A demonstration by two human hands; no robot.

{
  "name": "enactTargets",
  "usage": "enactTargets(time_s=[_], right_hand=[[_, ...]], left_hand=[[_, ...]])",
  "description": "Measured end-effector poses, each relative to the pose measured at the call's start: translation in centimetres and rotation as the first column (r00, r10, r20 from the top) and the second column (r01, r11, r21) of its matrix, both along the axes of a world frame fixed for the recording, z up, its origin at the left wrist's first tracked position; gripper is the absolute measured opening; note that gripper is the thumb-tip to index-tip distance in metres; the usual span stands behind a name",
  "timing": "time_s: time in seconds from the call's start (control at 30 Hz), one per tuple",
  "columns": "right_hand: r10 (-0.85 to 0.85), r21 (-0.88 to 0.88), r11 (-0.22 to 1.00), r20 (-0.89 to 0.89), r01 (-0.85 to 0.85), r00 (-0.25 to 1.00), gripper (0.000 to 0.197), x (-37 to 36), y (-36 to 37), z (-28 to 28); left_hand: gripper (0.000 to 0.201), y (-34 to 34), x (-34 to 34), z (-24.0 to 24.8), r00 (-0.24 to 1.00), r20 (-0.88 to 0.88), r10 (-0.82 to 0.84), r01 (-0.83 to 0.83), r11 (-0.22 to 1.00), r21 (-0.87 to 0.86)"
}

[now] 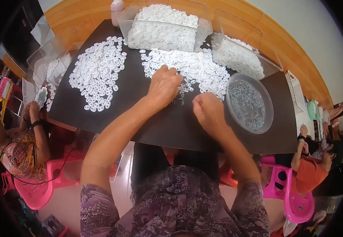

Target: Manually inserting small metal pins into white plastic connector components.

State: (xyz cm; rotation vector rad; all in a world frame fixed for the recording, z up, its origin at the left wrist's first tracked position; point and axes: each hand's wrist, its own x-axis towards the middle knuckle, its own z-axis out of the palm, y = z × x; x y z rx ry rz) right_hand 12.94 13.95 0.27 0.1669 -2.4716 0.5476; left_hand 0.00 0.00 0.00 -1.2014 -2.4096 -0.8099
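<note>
We see the left hand at the near edge of the middle pile of white pieces, with its fingers curled down. Its fingertips are hidden from us, so we can't tell if it holds a piece. The right hand is bent almost into a fist, just beside the near right part of that same pile. We can't tell if anything is inside it. The two hands are apart. Between them, on the dark table, we see some little gray bits, close to the left hand, and a few white pieces just past them.

To the right of the right hand is a round clear tray with lots of thin gray bits in it. Well to the left of the left hand we find the left pile of white pieces with holes. Past the middle pile stands a big clear box full of white pieces, and next to it a second clear box with more.
</note>
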Motion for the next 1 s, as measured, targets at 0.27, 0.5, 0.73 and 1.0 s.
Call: enactTargets(time_s=[0.27, 0.5, 0.73, 1.0], right_hand=[[-0.036, -0.284, 0.958, -0.008, 0.032, 0.999, 0.006, 1.4, -0.3, 0.5], [-0.011, -0.443, 0.896, 0.059, 0.036, 0.998, 0.005, 1.3, -0.4, -0.3], [0.059, -0.568, 0.823, 0.081, -0.003, 0.995, 0.009, 1.5, -1.0, 0.4], [0.233, -0.827, 0.561, 0.182, 0.021, 0.955, 0.011, 1.2, -2.9, 0.7]], left_hand=[[0.002, 1.6, -1.5, -0.1, 0.966, -0.184, -0.182, 0.119, 0.943, -0.312], [0.007, 2.2, -2.2, -0.3, 0.952, -0.217, -0.216, 0.150, 0.946, -0.287], [0.003, -1.2, -0.4, 1.5, 0.986, -0.137, -0.096, 0.087, 0.994, -0.070], [0.017, -5.5, 5.5, 1.5, 0.209, 0.823, -0.528, -0.300, 0.767, 0.568]])
